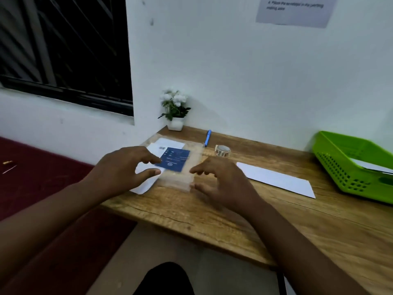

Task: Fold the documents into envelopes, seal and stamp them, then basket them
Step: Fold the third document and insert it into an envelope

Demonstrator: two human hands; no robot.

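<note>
A white wall and a dark barred window back a wood-grain tabletop (223, 211), with a small white-potted plant with white flowers (174, 111) in the corner at about 11 o'clock. The work looks partly done: the green perforated plastic basket (340, 167) at 3 o'clock already holds what appears to be at least one white envelope, though whether it is sealed and stamped cannot be told. A plain white long envelope (276, 179) lies flat between the basket and the hands, seemingly awaiting its contents. At 12 o'clock sit a blue pen (207, 137) and a small roll of patterned tape (222, 150), both untouched. The left hand (125, 167) and right hand (221, 179) hover with fingers spread and loose, grasping nothing, over a clear plastic sleeve (182, 177) that holds a dark blue printed card (174, 159) and white paper sheets (146, 182). Judging from this, a document is yet to be drawn out, folded, enclosed, sealed, stamped and basketed.
</note>
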